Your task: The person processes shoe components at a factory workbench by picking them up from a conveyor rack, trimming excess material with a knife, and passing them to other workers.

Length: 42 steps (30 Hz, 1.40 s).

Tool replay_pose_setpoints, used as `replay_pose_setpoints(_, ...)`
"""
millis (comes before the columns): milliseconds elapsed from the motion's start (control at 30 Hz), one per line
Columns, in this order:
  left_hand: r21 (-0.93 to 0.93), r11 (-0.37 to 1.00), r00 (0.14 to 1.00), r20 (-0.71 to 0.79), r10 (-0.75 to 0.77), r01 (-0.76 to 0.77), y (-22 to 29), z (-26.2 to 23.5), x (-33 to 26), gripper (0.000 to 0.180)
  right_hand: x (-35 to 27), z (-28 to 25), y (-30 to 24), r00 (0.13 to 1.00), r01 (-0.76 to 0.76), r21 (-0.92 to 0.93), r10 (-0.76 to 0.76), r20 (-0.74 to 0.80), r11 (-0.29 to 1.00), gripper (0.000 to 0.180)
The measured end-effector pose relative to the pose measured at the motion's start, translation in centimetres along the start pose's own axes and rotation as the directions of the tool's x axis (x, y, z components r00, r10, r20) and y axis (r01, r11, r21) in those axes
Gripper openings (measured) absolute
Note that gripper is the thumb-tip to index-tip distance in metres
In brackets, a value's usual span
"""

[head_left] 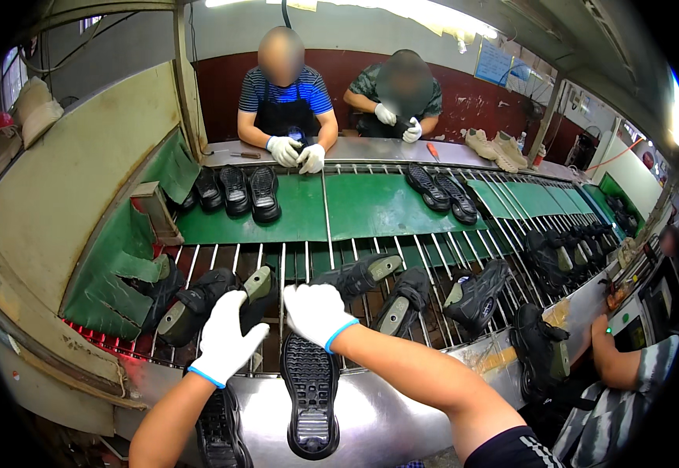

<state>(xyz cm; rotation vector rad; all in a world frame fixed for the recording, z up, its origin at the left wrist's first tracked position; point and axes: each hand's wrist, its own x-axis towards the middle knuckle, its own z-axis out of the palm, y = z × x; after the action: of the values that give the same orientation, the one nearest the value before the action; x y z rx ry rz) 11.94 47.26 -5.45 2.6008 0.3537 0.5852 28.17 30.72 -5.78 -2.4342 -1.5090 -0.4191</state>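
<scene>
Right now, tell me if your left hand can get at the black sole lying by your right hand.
Probably yes. The sole lies tread-up on the steel ledge, just below the right hand. The left hand sits close beside it on a lasted shoe, and nothing stands between them.

Bright overhead strip light (402, 9) — glare at top, fisheye edges dark and bent.

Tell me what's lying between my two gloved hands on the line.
In the head view, one black shoe upper on a pale last sits between the left hand and right hand, on the metal rods.
</scene>
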Motion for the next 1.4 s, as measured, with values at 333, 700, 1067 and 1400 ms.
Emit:
replay_pose_setpoints(333,-0.192,0.978,0.976,0.187,0.114,-0.078,7.5,3.0,-1.9,0.077,-17.2,-0.6,6.2,0.467,-0.718,0.419,0.832,-0.301,0.555,0.115)
replay_pose_setpoints(700,-0.299,0.946,0.986,0.142,-0.086,0.126,11.1,2.7,-5.5,0.072,-27.1,-8.8,5.5,0.489,0.244,0.757,0.751,0.444,-0.606,0.064)
replay_pose_setpoints(1067,-0.91,0.292,0.833,0.393,0.389,0.293,25.3,5.6,-23.9,0.088,-38.8,-14.3,-8.9,0.781,-0.08,0.994,0.615,0.11,-0.076,0.074)
replay_pose_setpoints(1400,-0.118,0.978,0.982,-0.09,0.164,-0.174,11.3,4.5,-9.9,0.066,-37.7,-12.8,-13.6,0.747,-0.557,0.83,0.45,0.49,0.02,0.073)
